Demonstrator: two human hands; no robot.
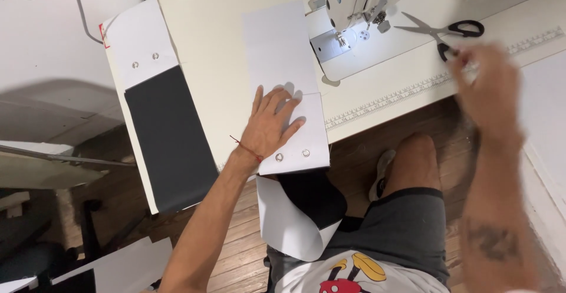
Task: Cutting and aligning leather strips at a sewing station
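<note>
My left hand [270, 125] lies flat, fingers spread, on a white sheet of stiff material [282, 51] with two metal eyelets near its front edge. The sheet runs from the sewing machine [359, 1] to the table edge and curls down over my lap, showing a black underside. My right hand [489, 89] is blurred above the right of the table, close to black-handled scissors [448, 30]. Whether it holds anything is unclear.
A second white-and-black sheet [159, 122] with two eyelets lies at the table's left end. A printed ruler strip [413, 89] runs along the table front. More white pieces [124, 263] lie on the wooden floor at lower left.
</note>
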